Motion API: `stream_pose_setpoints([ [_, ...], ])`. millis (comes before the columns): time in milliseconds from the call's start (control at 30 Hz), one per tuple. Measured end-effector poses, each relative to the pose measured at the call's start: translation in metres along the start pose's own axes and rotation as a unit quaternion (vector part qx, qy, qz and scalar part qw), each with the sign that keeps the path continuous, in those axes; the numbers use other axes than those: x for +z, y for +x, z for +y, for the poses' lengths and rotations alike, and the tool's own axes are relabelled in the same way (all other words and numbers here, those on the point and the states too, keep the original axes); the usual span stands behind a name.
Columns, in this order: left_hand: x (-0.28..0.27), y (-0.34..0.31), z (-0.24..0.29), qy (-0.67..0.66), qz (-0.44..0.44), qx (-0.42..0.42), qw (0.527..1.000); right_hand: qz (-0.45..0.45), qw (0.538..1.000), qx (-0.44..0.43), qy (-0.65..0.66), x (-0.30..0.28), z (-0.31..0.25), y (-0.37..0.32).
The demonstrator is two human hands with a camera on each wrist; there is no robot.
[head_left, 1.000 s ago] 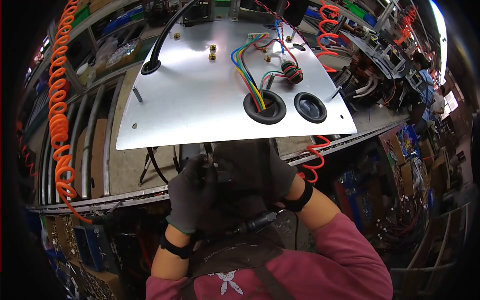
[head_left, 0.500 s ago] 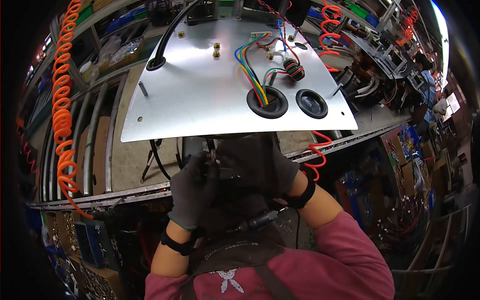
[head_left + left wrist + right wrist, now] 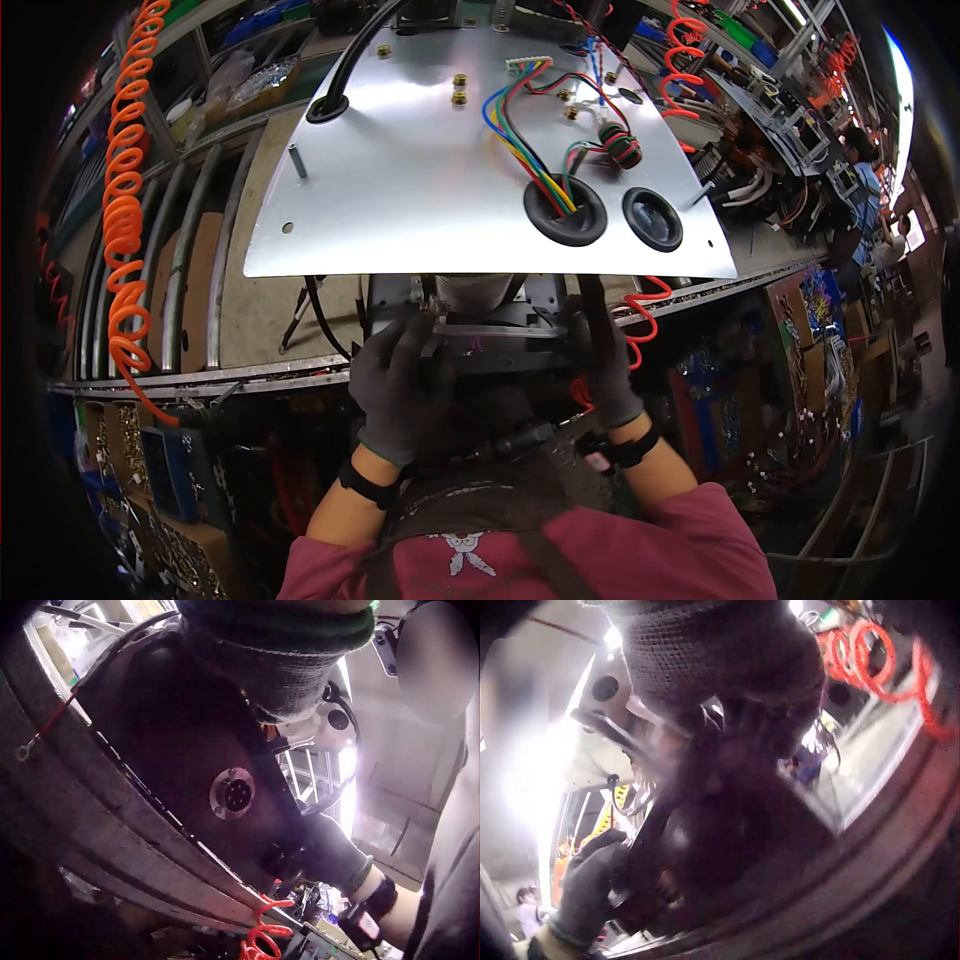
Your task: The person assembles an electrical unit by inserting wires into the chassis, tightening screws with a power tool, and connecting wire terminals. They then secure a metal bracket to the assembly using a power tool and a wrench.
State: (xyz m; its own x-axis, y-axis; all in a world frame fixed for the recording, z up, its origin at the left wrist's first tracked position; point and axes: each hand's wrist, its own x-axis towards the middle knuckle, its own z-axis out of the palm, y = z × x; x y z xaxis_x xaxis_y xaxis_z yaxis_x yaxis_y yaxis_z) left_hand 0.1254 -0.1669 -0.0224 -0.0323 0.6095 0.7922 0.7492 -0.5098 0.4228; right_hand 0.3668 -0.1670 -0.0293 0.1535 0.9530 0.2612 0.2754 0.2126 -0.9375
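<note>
Both hands wear dark grey gloves and work below the front edge of a silver metal plate (image 3: 400, 220). Between them stands a black panel (image 3: 490, 350) with a pale top edge; in the left wrist view it carries a round multi-pin connector (image 3: 236, 793). My left hand (image 3: 400, 385) grips the panel's left end, fingers at its top edge. At the other end my right hand (image 3: 605, 365) holds the panel, with one finger pointing up toward the plate. Behind the panel shows a pale grey cylinder (image 3: 472, 292), partly hidden under the plate.
Coloured wires (image 3: 530, 150) pass through a black grommet (image 3: 565, 225) in the plate. An orange coiled hose (image 3: 122, 200) hangs at left; another (image 3: 645, 325) hangs at right. A dark power screwdriver (image 3: 515, 440) lies below my hands. Rollers (image 3: 180, 270) line the bench, with parts bins (image 3: 170, 470) below.
My right hand has moved from the middle, beside the left hand, out to the panel's right end, uncovering the panel and cylinder. My left hand has shifted slightly right.
</note>
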Motion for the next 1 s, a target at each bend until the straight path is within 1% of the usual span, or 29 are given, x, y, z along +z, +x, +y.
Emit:
stream_pose_setpoints([
  [33,0.004,-0.002,-0.004,-0.016,-0.003,-0.008,1.0,0.065,0.997,-0.019,0.03,0.014,0.01,-0.006],
  [67,0.002,-0.001,-0.005,-0.011,-0.001,-0.011,1.0,0.094,0.994,-0.028,0.046,0.019,0.011,-0.006],
  [100,0.001,0.001,-0.003,-0.004,-0.026,-0.02,0.999,0.123,0.99,-0.037,0.062,0.025,0.007,-0.005],
  [133,0.0,0.002,-0.003,0.004,-0.051,-0.029,0.998,0.124,0.98,0.038,0.151,0.023,-0.004,-0.004],
  [167,0.0,0.003,-0.004,0.01,-0.037,-0.016,0.999,0.124,0.957,0.114,0.238,0.023,-0.012,-0.002],
  [200,-0.001,0.004,-0.005,0.014,-0.036,-0.017,0.999,0.119,0.957,0.114,0.24,0.025,-0.008,-0.002],
  [233,-0.002,0.004,-0.006,0.018,-0.037,-0.015,0.999,0.124,0.992,0.006,0.039,0.026,-0.001,-0.003],
  [267,-0.004,0.004,-0.008,0.022,-0.038,-0.013,0.999,0.138,0.99,-0.03,0.0,0.03,0.001,-0.004],
  [333,-0.006,0.004,-0.024,0.02,-0.026,-0.017,0.999,0.141,0.988,-0.058,-0.005,0.043,0.001,-0.004],
  [367,-0.008,0.007,-0.031,0.015,-0.016,-0.017,1.0,0.13,0.989,-0.063,-0.006,0.052,0.001,-0.007],
  [400,-0.016,0.018,-0.033,0.031,-0.031,-0.035,0.998,0.113,0.991,-0.07,-0.011,0.06,-0.003,-0.01],
  [467,-0.023,0.028,-0.052,0.027,-0.023,-0.076,0.996,0.05,0.997,-0.064,-0.016,0.075,-0.014,-0.017],
  [500,-0.03,0.032,-0.064,-0.035,-0.046,-0.112,0.992,0.023,0.998,-0.05,-0.01,0.08,-0.02,-0.018],
  [533,-0.033,0.033,-0.069,-0.02,-0.045,-0.105,0.993,-0.007,1.0,-0.018,0.008,0.084,-0.028,-0.017],
  [567,-0.037,0.035,-0.075,-0.09,-0.077,-0.161,0.98,-0.01,0.999,-0.02,0.023,0.087,-0.027,-0.018],
  [600,-0.04,0.036,-0.078,-0.16,-0.108,-0.217,0.957,-0.037,0.999,-0.031,0.005,0.087,-0.024,-0.019],
  [667,-0.041,0.035,-0.078,-0.133,-0.11,-0.208,0.963,-0.067,0.997,-0.045,-0.008,0.088,-0.023,-0.018],
  [733,-0.04,0.034,-0.078,-0.181,-0.089,-0.22,0.954,-0.08,0.994,-0.069,-0.024,0.086,-0.025,-0.017],
  [800,-0.042,0.033,-0.08,-0.178,-0.09,-0.231,0.952,-0.086,0.991,-0.091,-0.039,0.085,-0.026,-0.015],
  [867,-0.042,0.029,-0.086,-0.125,-0.1,-0.218,0.963,-0.094,0.993,-0.044,0.055,0.083,-0.024,-0.016],
  [900,-0.042,0.029,-0.084,-0.13,-0.104,-0.218,0.962,-0.091,0.994,-0.042,0.051,0.082,-0.025,-0.018],
  [967,-0.041,0.033,-0.078,-0.072,-0.088,-0.183,0.976,-0.085,0.993,-0.067,0.052,0.081,-0.027,-0.02],
  [1000,-0.038,0.033,-0.078,-0.076,-0.089,-0.183,0.976,-0.082,0.992,-0.076,0.052,0.079,-0.027,-0.02],
])
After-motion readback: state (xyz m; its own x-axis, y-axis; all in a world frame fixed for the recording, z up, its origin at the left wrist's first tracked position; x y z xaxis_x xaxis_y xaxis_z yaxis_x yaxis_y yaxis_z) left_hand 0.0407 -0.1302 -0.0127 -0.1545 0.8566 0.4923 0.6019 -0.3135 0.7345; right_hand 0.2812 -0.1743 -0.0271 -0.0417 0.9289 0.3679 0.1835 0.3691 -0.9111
